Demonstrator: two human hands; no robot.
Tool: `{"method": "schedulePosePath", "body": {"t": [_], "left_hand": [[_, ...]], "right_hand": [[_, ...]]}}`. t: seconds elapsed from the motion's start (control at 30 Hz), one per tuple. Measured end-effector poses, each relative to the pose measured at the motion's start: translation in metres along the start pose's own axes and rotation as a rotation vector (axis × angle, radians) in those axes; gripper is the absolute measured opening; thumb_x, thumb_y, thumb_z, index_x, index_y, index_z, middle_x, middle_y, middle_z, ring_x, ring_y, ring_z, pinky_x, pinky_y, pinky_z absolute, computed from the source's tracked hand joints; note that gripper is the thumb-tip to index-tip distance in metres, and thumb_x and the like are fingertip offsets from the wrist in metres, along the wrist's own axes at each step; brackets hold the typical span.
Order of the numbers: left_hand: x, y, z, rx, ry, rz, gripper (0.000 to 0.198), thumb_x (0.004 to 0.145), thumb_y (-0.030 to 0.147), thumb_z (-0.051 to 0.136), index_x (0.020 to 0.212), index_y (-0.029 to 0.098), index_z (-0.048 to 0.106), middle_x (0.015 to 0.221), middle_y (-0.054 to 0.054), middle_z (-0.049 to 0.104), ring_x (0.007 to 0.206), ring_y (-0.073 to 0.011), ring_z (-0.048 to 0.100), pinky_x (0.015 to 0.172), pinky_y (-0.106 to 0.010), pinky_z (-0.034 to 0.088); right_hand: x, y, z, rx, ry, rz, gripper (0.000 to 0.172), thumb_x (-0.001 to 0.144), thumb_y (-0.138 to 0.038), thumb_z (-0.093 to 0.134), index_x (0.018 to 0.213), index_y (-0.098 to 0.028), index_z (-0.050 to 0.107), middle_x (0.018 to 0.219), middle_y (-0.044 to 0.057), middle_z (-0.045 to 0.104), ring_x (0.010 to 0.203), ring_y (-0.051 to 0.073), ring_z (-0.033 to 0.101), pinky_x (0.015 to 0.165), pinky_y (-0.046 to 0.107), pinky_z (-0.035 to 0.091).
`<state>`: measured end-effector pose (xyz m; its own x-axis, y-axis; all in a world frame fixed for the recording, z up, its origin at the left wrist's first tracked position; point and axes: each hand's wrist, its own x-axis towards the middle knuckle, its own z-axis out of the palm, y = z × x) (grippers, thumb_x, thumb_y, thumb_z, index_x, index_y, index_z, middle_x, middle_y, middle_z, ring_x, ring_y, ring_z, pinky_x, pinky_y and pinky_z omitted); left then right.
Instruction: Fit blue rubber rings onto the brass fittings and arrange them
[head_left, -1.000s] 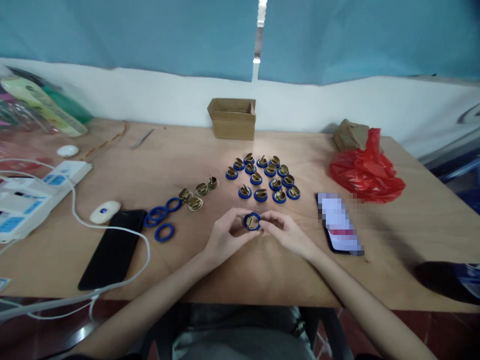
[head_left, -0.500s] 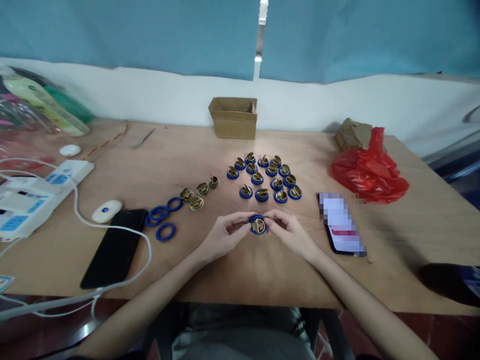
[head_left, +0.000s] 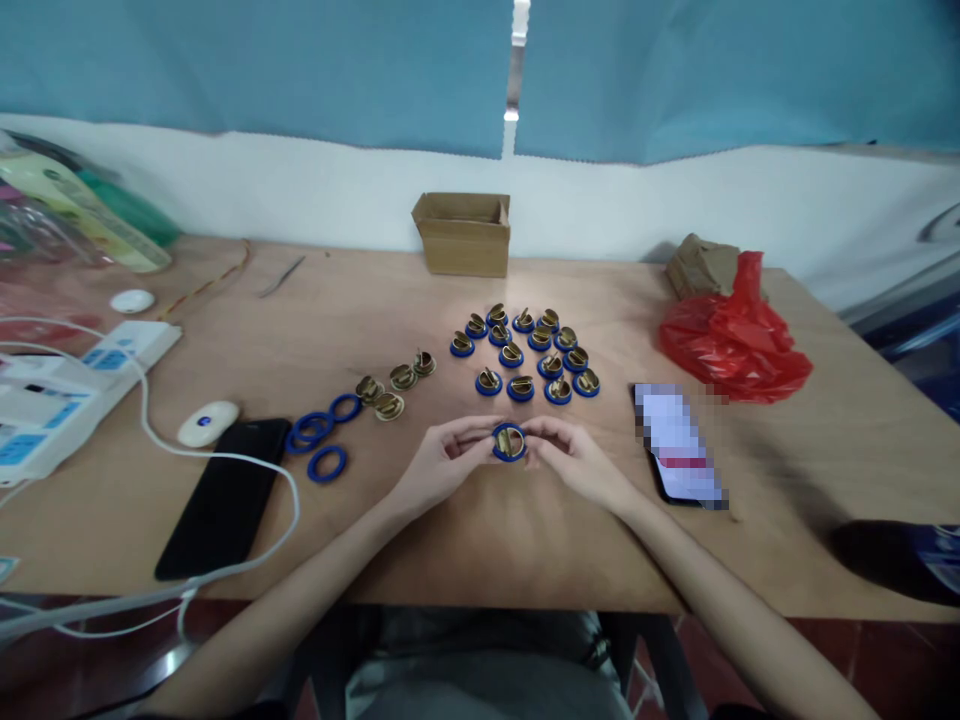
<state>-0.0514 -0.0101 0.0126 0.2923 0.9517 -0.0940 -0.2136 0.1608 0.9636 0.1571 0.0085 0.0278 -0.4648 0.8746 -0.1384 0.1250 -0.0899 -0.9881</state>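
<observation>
Here, the left hand (head_left: 439,465) and right hand (head_left: 581,462), thumbs drawn close to curled fingers, pinch a blue-rimmed clip (head_left: 508,442) between them over the table's (head_left: 517,565) near side, fingertips masking its edges; whether it touches the surface cannot be told. Blue rings (head_left: 328,478) lie at left, near bare clips (head_left: 388,406). Pixels blot the right-hand phone's (head_left: 679,450) screen, the box's (head_left: 469,252) floor is hidden, and the frame crops a power strip (head_left: 157,343).
</observation>
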Motion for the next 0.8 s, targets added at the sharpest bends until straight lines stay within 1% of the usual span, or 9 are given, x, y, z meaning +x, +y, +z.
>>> {"method": "schedulePosePath", "body": {"t": [0.1,0.23,0.37,0.47,0.57,0.67,0.73,0.8], "left_hand": [[0.002,-0.002,-0.002,0.014,0.014,0.014,0.043,0.082,0.031,0.078,0.120,0.015,0.070,0.116,-0.012,0.076,0.108,-0.0264,0.074,0.098,-0.040,0.060],[0.002,-0.003,-0.003,0.006,-0.010,0.031,0.046,0.077,0.026,0.083,0.119,0.014,0.070,0.113,-0.013,0.077,0.105,-0.0259,0.074,0.101,-0.041,0.058],[0.001,-0.003,-0.003,0.010,-0.004,0.009,0.046,0.076,0.026,0.083,0.118,0.013,0.070,0.112,-0.014,0.078,0.105,-0.0271,0.075,0.101,-0.043,0.058],[0.001,-0.002,-0.003,0.027,-0.003,0.029,0.046,0.075,0.027,0.083,0.117,0.013,0.071,0.113,-0.014,0.077,0.106,-0.0283,0.074,0.101,-0.044,0.058],[0.001,0.002,-0.003,0.051,-0.005,0.034,0.042,0.080,0.032,0.079,0.118,0.014,0.071,0.116,-0.013,0.076,0.110,-0.0280,0.073,0.102,-0.043,0.057],[0.002,0.005,-0.002,0.072,0.011,0.013,0.039,0.086,0.037,0.073,0.118,0.016,0.071,0.118,-0.011,0.076,0.112,-0.0279,0.072,0.098,-0.042,0.059],[0.002,0.005,-0.003,0.087,0.021,-0.010,0.040,0.086,0.040,0.072,0.120,0.017,0.070,0.115,-0.010,0.077,0.107,-0.0279,0.074,0.092,-0.041,0.062],[0.002,0.005,-0.002,0.109,0.021,-0.022,0.040,0.086,0.042,0.071,0.117,0.017,0.072,0.110,-0.009,0.078,0.101,-0.0276,0.075,0.087,-0.040,0.064]], "right_hand": [[0.000,0.002,0.000,0.065,0.016,-0.007,0.025,0.084,-0.037,0.069,0.100,-0.018,0.067,0.088,0.004,0.071,0.075,0.016,0.066,0.075,0.032,0.056],[0.000,0.006,0.001,0.078,0.031,-0.030,0.026,0.083,-0.036,0.071,0.101,-0.018,0.067,0.092,0.006,0.073,0.077,0.016,0.067,0.075,0.031,0.056],[-0.001,0.011,0.003,0.023,0.063,-0.057,0.023,0.084,-0.034,0.069,0.099,-0.018,0.066,0.087,0.004,0.072,0.073,0.015,0.066,0.072,0.031,0.055],[-0.001,0.010,0.005,-0.063,0.099,-0.080,0.019,0.086,-0.034,0.066,0.098,-0.019,0.066,0.081,0.002,0.069,0.072,0.016,0.064,0.069,0.031,0.054],[-0.003,0.005,0.005,-0.141,0.118,-0.127,0.017,0.090,-0.033,0.062,0.098,-0.019,0.066,0.080,0.002,0.067,0.072,0.016,0.063,0.069,0.030,0.052],[-0.004,0.000,0.004,-0.182,0.101,-0.153,0.016,0.093,-0.032,0.059,0.099,-0.019,0.066,0.079,0.001,0.066,0.072,0.016,0.063,0.068,0.029,0.051],[-0.005,0.000,0.004,-0.210,0.091,-0.161,0.016,0.093,-0.032,0.058,0.099,-0.019,0.067,0.079,0.001,0.065,0.072,0.016,0.062,0.066,0.028,0.050],[-0.006,0.002,0.004,-0.233,0.078,-0.166,0.017,0.094,-0.033,0.058,0.100,-0.019,0.067,0.080,0.002,0.065,0.073,0.016,0.062,0.067,0.028,0.050]]}}
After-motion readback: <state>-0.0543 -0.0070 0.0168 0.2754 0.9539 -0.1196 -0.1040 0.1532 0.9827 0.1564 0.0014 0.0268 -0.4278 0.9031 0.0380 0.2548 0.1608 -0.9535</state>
